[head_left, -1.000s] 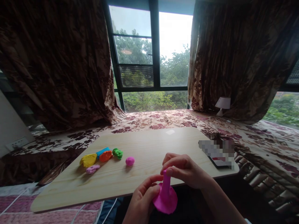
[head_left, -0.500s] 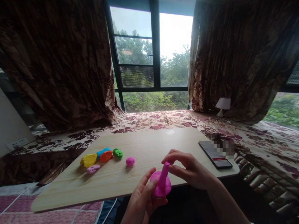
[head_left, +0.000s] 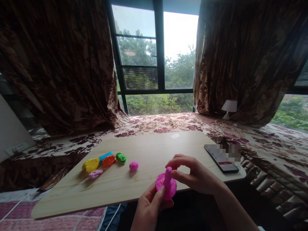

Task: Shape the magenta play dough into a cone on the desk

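My left hand grips a bright pink clay piece, a flat disc with a stalk standing up from it, over the near edge of the wooden table. The thumb presses against the disc's lower part. My right hand pinches the top of the stalk between thumb and forefinger. On the table's left lie other clay lumps: a yellow one, a blue one, an orange one, a green one, a pale pink one and a small magenta ball.
A phone lies face up at the table's right edge. Behind the table are patterned bedding, brown curtains, a window and a small white lamp. White cables run at the lower left.
The pink piece has risen from below the table edge and turned, its disc now facing more toward me. My right hand stays on the stalk's top; my left hand has shifted its grip.
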Action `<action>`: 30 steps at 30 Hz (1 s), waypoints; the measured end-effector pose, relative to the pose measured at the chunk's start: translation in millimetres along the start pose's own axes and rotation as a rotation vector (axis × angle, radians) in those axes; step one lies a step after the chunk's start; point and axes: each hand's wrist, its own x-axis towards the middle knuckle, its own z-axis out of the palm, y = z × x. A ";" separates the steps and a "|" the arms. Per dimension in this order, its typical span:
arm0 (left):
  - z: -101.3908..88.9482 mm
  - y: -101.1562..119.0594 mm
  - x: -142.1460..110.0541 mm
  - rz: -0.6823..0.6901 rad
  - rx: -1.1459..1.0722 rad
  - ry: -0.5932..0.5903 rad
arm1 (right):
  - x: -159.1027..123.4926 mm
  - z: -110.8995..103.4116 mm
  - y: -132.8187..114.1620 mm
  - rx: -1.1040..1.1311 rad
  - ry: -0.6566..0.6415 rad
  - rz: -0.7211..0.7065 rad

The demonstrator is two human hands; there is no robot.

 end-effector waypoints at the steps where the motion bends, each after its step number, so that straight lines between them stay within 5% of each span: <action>1: 0.4 -0.8 0.3 0.015 0.013 0.003 | -0.5 0.7 0.4 -0.010 0.006 -0.007; 6: -1.4 -0.4 2.5 0.079 0.149 0.076 | -1.3 3.4 5.1 -0.100 0.050 -0.047; 10: -5.0 11.0 2.1 0.449 0.495 0.290 | 1.1 3.9 7.4 -0.124 0.080 -0.052; 13: -3.1 17.5 0.0 0.658 0.720 0.223 | 2.6 7.8 5.8 -0.124 0.045 -0.058; 16: -0.9 17.0 -0.7 0.709 0.760 0.139 | 1.9 12.3 3.9 -0.101 0.024 -0.066; 30: -1.0 12.8 -3.6 0.867 1.016 0.326 | -2.7 17.0 0.2 -0.077 0.070 -0.020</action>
